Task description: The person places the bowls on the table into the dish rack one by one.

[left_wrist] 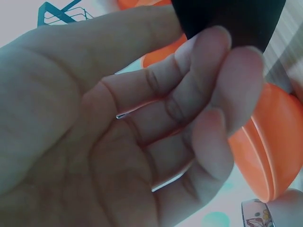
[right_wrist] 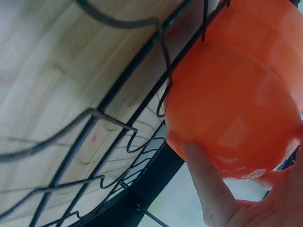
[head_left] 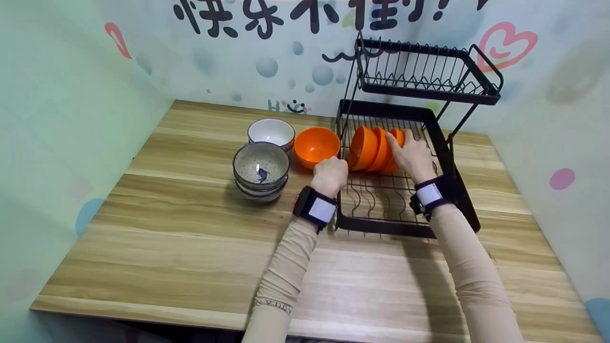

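Three orange bowls (head_left: 364, 148) stand on edge side by side in the lower tray of a black dish rack (head_left: 386, 226). My right hand (head_left: 413, 156) grips the rightmost of them, with the thumb on its left side. In the right wrist view, a finger presses the glossy outer wall of that orange bowl (right_wrist: 232, 104), whose base meets the wires. My left hand (head_left: 330, 175) holds the tray's left edge; its curled fingers meet a black part (left_wrist: 227, 23) in the left wrist view. Beside that hand, on the table, sit stacked orange bowls (head_left: 317, 145).
Left of the orange stack, speckled grey bowls (head_left: 261, 164) are piled up, with a white bowl (head_left: 270, 131) behind them. The rack's upper shelf (head_left: 424, 90) overhangs the back of the tray. A patterned wall (head_left: 228, 71) closes off the wooden table (head_left: 157, 228) behind.
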A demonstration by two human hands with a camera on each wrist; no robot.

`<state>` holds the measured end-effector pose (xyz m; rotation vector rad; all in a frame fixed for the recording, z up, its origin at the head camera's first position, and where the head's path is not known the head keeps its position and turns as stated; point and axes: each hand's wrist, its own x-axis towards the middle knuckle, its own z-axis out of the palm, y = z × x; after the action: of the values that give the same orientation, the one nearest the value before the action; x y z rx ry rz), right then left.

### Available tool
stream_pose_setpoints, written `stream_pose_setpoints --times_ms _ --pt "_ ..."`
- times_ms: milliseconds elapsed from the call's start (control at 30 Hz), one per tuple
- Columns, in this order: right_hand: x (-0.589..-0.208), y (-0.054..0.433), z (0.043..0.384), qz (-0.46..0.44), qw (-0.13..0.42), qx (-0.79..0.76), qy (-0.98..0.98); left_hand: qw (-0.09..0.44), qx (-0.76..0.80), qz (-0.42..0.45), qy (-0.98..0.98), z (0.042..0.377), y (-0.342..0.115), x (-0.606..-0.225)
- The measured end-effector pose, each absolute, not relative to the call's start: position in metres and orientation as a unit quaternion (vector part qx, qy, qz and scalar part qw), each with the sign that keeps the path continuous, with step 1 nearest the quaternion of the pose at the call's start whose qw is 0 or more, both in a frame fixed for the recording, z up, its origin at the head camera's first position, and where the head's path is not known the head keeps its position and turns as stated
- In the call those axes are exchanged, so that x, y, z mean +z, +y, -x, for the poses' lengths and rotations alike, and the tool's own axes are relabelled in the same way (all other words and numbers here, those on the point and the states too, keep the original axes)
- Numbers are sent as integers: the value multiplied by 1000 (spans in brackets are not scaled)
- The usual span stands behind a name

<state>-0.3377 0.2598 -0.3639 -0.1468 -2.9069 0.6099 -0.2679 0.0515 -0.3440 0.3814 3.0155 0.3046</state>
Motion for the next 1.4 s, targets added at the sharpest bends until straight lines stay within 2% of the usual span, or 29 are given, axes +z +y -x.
stream_pose_setpoints --times_ms 1400 --pt "-372 262 338 50 50 266 -961 30 105 -126 986 269 51 -346"
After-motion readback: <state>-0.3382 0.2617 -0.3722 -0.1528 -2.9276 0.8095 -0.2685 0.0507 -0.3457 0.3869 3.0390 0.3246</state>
